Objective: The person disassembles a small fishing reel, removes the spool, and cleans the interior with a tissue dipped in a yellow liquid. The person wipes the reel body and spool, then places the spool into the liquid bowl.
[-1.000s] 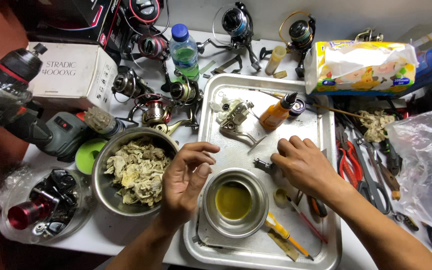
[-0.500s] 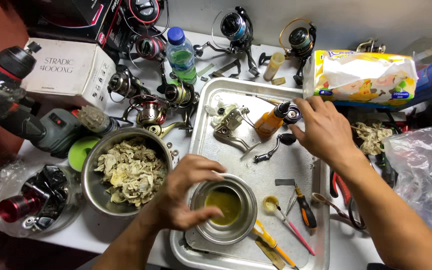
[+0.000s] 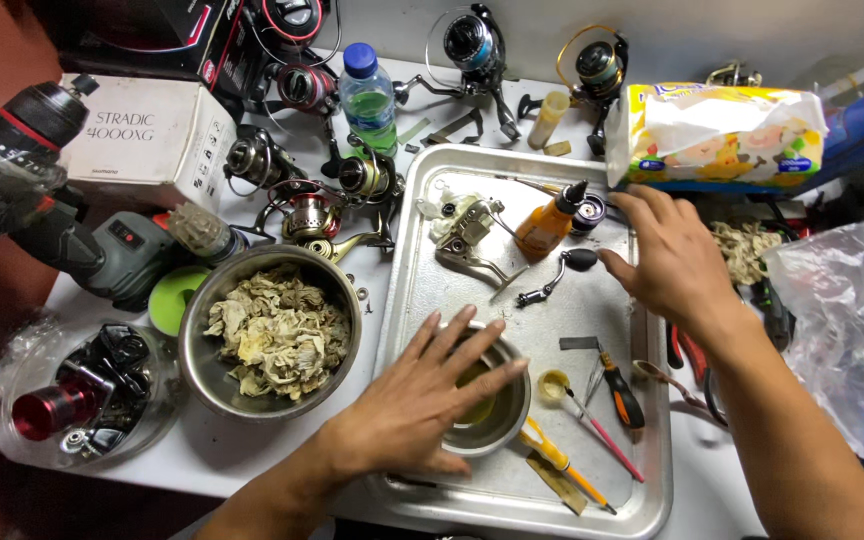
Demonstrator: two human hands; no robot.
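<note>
My left hand point(image 3: 417, 400) lies flat with fingers spread over a small metal bowl point(image 3: 505, 425) of yellowish liquid, at the near end of a metal tray point(image 3: 404, 290). My right hand point(image 3: 667, 260) hovers open over the tray's right rim. Its thumb is close to the black knob of a loose reel handle point(image 3: 552, 280). An orange oil bottle point(image 3: 546, 226) and a pale reel body point(image 3: 464, 228) lie on the tray's far end. Neither hand grips anything.
A steel bowl of crumpled tissue point(image 3: 272, 330) stands left of the tray. A screwdriver point(image 3: 619, 385) and brushes lie on the tray. Several fishing reels point(image 3: 312, 215), a water bottle point(image 3: 367, 100), a white box point(image 3: 147, 135), a drill point(image 3: 62, 225), a tissue pack point(image 3: 722, 135) and a plastic bag point(image 3: 837, 320) surround it.
My left hand has slid from the tissue bowl's edge onto the small bowl and spread flat. My right hand has moved from the tray's middle up to its right rim.
</note>
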